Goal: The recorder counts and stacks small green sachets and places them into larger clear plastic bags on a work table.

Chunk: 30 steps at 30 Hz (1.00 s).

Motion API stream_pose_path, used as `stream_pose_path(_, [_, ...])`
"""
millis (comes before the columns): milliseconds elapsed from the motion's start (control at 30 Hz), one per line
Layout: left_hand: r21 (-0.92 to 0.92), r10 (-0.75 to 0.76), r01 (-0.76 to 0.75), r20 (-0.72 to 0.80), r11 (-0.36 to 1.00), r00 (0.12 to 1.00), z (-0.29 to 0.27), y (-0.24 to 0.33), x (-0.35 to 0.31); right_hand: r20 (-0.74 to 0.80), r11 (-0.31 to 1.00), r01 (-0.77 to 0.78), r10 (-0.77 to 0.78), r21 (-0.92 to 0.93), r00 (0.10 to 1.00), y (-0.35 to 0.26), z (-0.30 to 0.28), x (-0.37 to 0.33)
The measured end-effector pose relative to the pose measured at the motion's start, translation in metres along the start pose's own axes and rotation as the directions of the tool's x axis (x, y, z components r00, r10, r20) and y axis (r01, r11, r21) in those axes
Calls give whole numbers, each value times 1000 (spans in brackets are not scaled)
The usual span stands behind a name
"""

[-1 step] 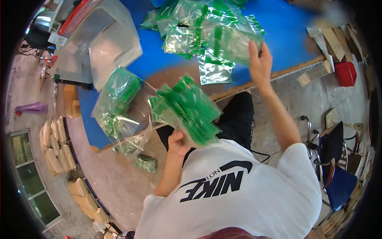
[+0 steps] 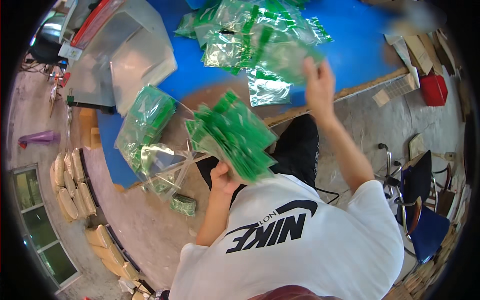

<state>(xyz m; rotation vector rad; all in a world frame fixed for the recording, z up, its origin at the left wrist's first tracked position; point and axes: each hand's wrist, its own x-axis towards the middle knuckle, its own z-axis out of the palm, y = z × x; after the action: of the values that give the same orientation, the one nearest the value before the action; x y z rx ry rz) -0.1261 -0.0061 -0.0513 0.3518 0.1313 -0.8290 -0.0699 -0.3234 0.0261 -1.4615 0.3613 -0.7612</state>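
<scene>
My left hand (image 2: 223, 178) is closed on the near edge of a thick fanned stack of green and clear plastic bags (image 2: 235, 135), held over my lap. My right hand (image 2: 320, 85) pinches the right end of a single green-striped clear plastic bag (image 2: 286, 57), blurred by motion. Beneath that bag spreads a loose pile of similar bags (image 2: 227, 50) on the blue table (image 2: 357, 45). A shiny bag (image 2: 270, 91) lies by the table's near edge. Left of the stack, a large clear bag (image 2: 142, 117) holds more green bags.
A translucent plastic bin (image 2: 137, 55) stands at the table's far left. On the floor lie a small green packet (image 2: 183, 205) and several tan sacks (image 2: 70, 185). A blue chair (image 2: 425, 225) stands at right, with a red box (image 2: 433, 91) beyond it.
My right hand has shifted slightly left and nearer to me, and the single bag has moved left with it and tilted. My left hand and its stack have hardly moved.
</scene>
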Motion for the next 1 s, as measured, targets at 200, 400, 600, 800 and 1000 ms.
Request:
stream_pose_path(200, [108,167,-149,-181,983,969,20,6,15,629,905,-422,297,54,718,-14,19,-85])
stream_pose_path(400, [634,556,-425,-9,646,831,68,56,45,751,985,134,-5,-111,661,-43,67,-41])
stream_pose_path(600, [963,560,-222,100,153,823,62,104,65,797,963,230,-27,-141,603,6,91,-13])
stream_pose_path(800, [919,470,-388,316,63,824,46,118,72,789,942,181,120,-282,603,8,97,-30])
stream_pose_path(1000, [849,444,-509,405,143,799,56,97,83,787,936,236,66,-262,614,10,97,-37])
